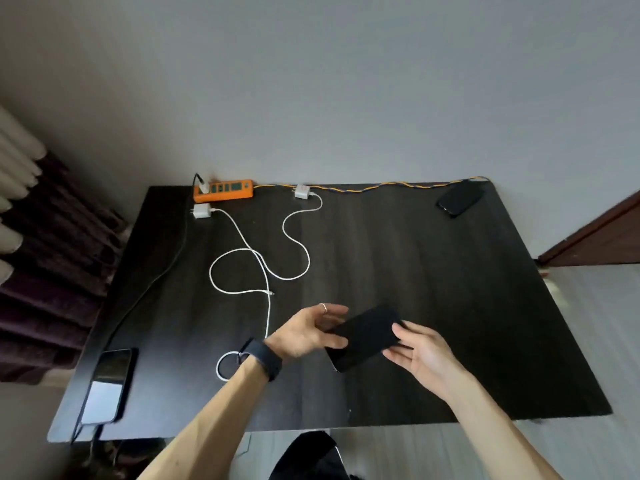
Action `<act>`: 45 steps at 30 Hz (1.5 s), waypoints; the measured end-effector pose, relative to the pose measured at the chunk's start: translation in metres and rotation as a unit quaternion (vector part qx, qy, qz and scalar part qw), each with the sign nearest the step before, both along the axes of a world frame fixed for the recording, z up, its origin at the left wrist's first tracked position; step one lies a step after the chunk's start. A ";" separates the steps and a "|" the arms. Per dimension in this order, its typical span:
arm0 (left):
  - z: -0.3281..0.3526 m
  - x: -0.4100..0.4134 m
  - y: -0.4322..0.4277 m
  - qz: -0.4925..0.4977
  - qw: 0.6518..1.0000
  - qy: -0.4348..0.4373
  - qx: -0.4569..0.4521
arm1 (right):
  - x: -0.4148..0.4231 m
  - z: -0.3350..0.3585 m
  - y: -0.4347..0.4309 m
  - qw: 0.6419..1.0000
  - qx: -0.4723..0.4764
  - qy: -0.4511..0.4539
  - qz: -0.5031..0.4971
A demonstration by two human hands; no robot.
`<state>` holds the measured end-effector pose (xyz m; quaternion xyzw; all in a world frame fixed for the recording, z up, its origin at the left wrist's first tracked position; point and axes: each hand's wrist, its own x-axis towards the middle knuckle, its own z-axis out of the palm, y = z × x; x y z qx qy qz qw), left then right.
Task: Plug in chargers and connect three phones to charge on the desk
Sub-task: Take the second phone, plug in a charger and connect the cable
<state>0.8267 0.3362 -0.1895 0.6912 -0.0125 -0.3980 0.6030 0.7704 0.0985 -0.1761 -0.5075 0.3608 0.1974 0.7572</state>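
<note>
Holding the phone (365, 336) means handling a rigid, light slab, probably slippery and breakable, best taken by its long edges. It hangs between both hands above the desk (450, 289). The right hand (420, 355) pinches one end, thumb on the glass and fingers (398, 355) beneath. The left hand (308, 332) cups the other end loosely, fingers half spread. The white cable (268, 306) lies just beyond them.

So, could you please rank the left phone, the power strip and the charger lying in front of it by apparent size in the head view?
1. Left phone, though it lies nearest the camera, which inflates it.
2. Power strip.
3. Charger, clearly smallest.
</note>
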 end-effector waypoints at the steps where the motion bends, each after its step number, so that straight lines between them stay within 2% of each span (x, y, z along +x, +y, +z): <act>1: -0.004 -0.014 0.004 0.025 1.000 0.009 0.003 | -0.009 -0.001 0.001 1.000 0.005 -0.007 0.000; 5: -0.025 -0.068 0.018 0.092 0.994 0.062 0.011 | -0.042 -0.018 0.015 0.999 0.023 -0.007 -0.030; 9: -0.038 -0.129 0.033 0.214 0.965 0.148 -0.033 | -0.083 -0.033 0.054 0.998 0.052 0.019 -0.039; 12: -0.042 -0.172 0.054 0.297 0.937 0.181 -0.027 | -0.116 -0.041 0.098 0.998 0.050 0.025 0.022; 16: -0.042 -0.206 0.092 0.400 0.897 0.184 -0.037 | -0.138 -0.051 0.156 0.987 0.010 0.005 0.160; 23: -0.055 -0.220 0.183 0.431 0.883 0.185 -0.033 | -0.131 -0.066 0.255 0.955 -0.094 -0.029 0.279; 27: -0.069 -0.209 0.240 0.362 0.917 0.154 0.066 | -0.121 -0.075 0.307 0.938 -0.163 -0.025 0.304; 30: -0.086 -0.188 0.296 0.314 0.932 0.084 0.159 | -0.110 -0.085 0.349 0.931 -0.204 -0.025 0.303; 34: -0.093 -0.161 0.356 0.254 0.912 -0.047 0.319 | -0.089 -0.104 0.386 0.914 -0.263 -0.012 0.308; 37: -0.103 -0.143 0.391 0.134 0.891 -0.132 0.413 | -0.073 -0.122 0.408 0.901 -0.292 0.006 0.320; 41: -0.117 -0.137 0.416 -0.058 0.861 -0.120 0.490 | -0.055 -0.145 0.430 0.884 -0.319 0.014 0.342; 45: -0.128 -0.135 0.422 -0.130 0.855 -0.078 0.496 | -0.042 -0.153 0.448 0.873 -0.334 0.014 0.356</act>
